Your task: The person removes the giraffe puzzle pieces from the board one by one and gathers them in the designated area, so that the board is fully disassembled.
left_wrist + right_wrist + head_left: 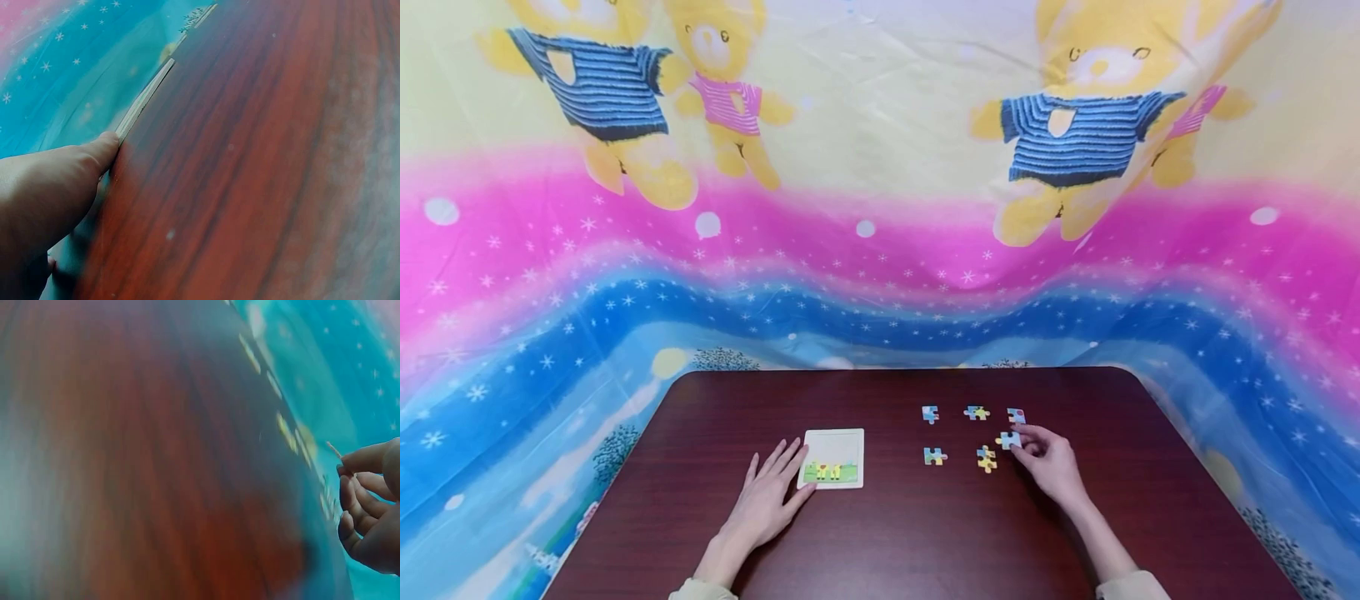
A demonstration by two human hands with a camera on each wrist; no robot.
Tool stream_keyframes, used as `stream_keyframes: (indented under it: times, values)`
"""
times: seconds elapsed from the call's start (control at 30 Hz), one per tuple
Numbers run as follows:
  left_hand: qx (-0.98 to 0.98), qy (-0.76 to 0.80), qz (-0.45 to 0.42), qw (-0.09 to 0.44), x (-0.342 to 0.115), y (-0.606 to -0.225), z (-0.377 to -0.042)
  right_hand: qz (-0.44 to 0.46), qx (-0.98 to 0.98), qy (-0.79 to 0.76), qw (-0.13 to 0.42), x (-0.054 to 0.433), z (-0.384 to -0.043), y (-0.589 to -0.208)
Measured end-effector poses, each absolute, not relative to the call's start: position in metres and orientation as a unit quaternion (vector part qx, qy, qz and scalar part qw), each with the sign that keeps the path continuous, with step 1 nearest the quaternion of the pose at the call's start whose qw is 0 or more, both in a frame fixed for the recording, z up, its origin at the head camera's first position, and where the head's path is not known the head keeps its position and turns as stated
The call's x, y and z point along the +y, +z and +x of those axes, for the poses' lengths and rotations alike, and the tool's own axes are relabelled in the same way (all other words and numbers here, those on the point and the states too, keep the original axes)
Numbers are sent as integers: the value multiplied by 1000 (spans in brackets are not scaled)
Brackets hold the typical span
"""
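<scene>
A square puzzle board [835, 446] with a pale frame lies left of the table's middle; green and yellow pieces fill its lower part. My left hand [767, 502] rests at the board's left edge, fingers spread and fairly straight. In the left wrist view its thumb [103, 150] touches the edge of the board [147, 100]. My right hand [1054, 467] pinches a blue and yellow jigsaw piece [1009, 440] between thumb and fingers. The right wrist view shows this piece [334, 450] edge-on, raised above the tabletop.
Several loose jigsaw pieces lie near the right hand: one [930, 414] at back left, one [977, 412] at back middle, one with red [1016, 415], one [935, 456] at front left, and a yellow one [987, 459]. A patterned curtain [880, 275] hangs behind the dark table [880, 550].
</scene>
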State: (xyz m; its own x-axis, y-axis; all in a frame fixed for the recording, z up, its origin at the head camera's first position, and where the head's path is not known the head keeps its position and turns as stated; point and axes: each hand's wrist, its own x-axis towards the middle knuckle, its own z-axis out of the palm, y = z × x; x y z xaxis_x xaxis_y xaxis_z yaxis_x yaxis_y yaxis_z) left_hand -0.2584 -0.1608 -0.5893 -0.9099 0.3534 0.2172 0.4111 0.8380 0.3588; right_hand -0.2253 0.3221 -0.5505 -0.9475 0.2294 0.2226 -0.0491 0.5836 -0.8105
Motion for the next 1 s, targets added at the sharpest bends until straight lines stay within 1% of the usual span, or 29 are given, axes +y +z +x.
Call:
stream_keyframes:
  times: [0.17,0.33,0.43,0.6,0.83,1.0]
  values:
    - [-956,-205,-200,70,-160,-589,-257,-63,-903,403,135,343,-211,-557]
    - [-955,-206,-201,72,-160,-589,-257,-60,-915,377,127,354,-204,-561]
    - [-952,-211,-204,80,-159,-589,-257,-54,-920,366,131,356,-203,-562]
    - [-948,-220,-211,90,-158,-589,-257,-42,-928,335,156,358,-203,-567]
    - [-955,-212,-202,46,-161,-583,-258,-31,-929,333,160,357,-204,-566]
    - [-956,-206,-203,37,-168,-576,-258,-21,-921,351,165,342,-208,-556]
